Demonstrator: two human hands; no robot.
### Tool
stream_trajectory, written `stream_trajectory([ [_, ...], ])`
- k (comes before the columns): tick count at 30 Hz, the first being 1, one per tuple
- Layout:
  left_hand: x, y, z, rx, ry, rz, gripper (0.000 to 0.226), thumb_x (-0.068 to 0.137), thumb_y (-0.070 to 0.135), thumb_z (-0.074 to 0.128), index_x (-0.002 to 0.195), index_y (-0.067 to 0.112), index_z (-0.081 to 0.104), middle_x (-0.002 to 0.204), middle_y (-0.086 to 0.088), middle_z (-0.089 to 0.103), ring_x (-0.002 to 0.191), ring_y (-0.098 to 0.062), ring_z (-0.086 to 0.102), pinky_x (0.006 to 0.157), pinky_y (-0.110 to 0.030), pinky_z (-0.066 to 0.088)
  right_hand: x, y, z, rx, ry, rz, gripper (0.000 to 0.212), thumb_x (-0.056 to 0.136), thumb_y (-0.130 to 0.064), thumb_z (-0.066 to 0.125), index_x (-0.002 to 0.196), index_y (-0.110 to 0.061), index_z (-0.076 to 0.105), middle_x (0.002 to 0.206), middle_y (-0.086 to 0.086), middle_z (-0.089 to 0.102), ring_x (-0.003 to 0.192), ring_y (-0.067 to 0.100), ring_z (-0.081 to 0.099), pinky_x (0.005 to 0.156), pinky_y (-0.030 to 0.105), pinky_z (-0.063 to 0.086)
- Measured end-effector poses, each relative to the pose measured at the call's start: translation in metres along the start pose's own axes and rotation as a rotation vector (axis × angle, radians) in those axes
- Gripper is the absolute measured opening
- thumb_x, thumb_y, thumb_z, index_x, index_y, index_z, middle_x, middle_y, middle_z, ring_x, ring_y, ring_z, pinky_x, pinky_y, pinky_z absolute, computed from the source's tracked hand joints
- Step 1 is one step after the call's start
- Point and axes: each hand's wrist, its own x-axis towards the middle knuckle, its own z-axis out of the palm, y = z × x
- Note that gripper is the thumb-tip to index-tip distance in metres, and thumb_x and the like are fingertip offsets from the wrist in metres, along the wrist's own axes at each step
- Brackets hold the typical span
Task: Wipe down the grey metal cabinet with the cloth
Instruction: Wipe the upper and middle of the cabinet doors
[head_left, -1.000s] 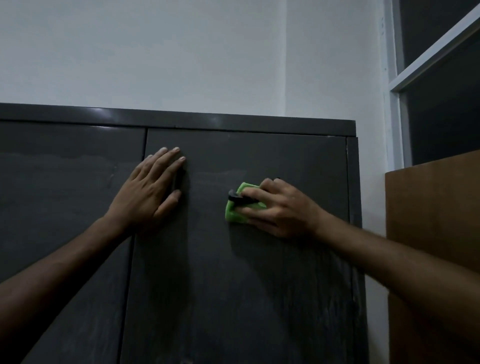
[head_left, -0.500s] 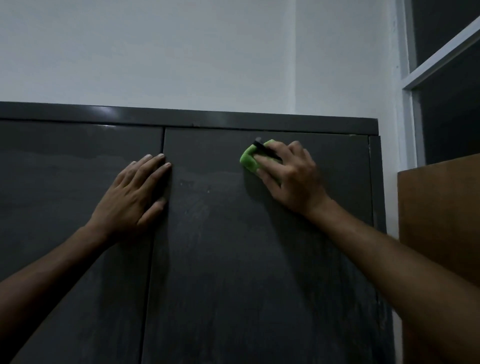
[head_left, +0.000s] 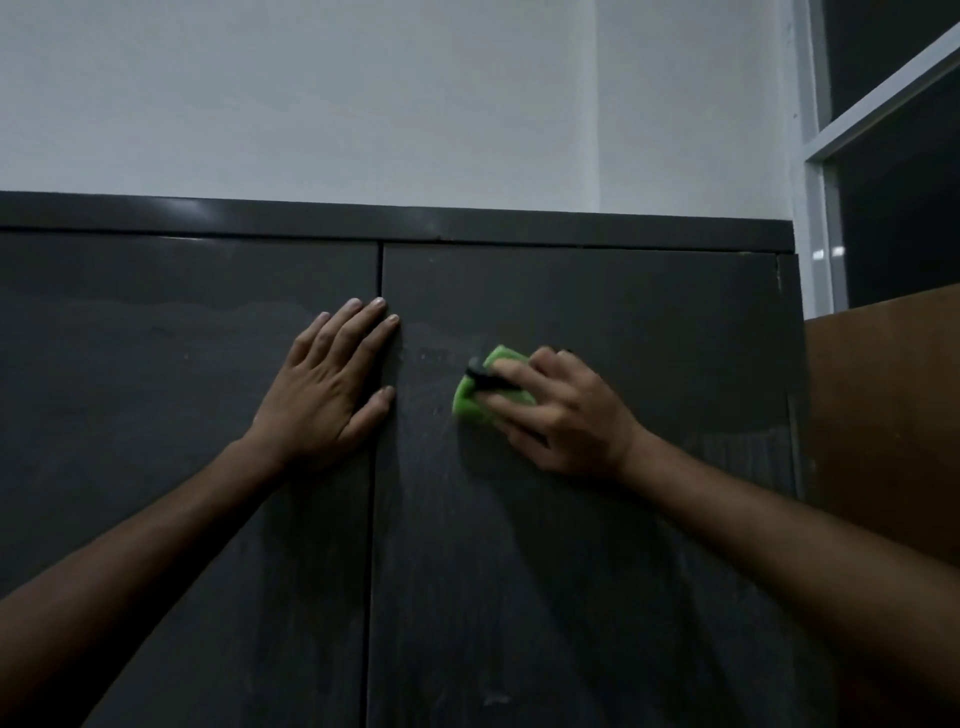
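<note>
The right hand (head_left: 563, 415) presses the green cloth (head_left: 485, 389) against the upper part of the cabinet's right door (head_left: 623, 312), fingers curled over it in a closed grip. The left hand (head_left: 332, 384) lies flat and open across the door seam, bracing the grey metal cabinet (head_left: 156, 519). Good wiping here likely means even pressure and overlapping strokes that reach the top edge and corners, where smears show.
</note>
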Motion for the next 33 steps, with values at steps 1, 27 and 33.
stream_trajectory([
  [1, -0.001, -0.002, -0.002, -0.008, -0.005, 0.013, 0.077, 0.101, 0.053, 0.038, 0.164, 0.01, 0.031, 0.173, -0.013, 0.024, 0.162, -0.029, 0.016, 0.132, -0.046, 0.013, -0.003, 0.004, -0.005, 0.005, -0.04, -0.121, 0.032, 0.101, -0.035, 0.055, 0.127, -0.022, 0.07, 0.138, 0.011, 0.062, 0.091, 0.034, 0.059, 0.076, 0.042, 0.048],
  [27, -0.044, -0.074, -0.022, -0.024, -0.049, 0.037, 0.077, 0.102, 0.053, 0.036, 0.166, 0.011, 0.025, 0.174, -0.012, 0.021, 0.162, -0.027, 0.014, 0.132, -0.046, 0.013, 0.096, -0.029, 0.015, -0.048, 0.181, 0.637, 0.032, 0.094, -0.033, 0.063, 0.124, -0.024, 0.071, 0.131, 0.01, 0.063, 0.098, 0.036, 0.058, 0.079, 0.047, 0.052],
  [33, -0.053, -0.079, -0.025, -0.051, 0.012, 0.046, 0.073, 0.104, 0.048, 0.037, 0.165, 0.009, 0.027, 0.173, -0.013, 0.023, 0.162, -0.027, 0.016, 0.132, -0.046, 0.013, 0.092, -0.066, 0.03, 0.024, -0.073, -0.169, 0.03, 0.1, -0.034, 0.055, 0.123, -0.02, 0.068, 0.13, 0.014, 0.064, 0.091, 0.032, 0.059, 0.072, 0.042, 0.049],
])
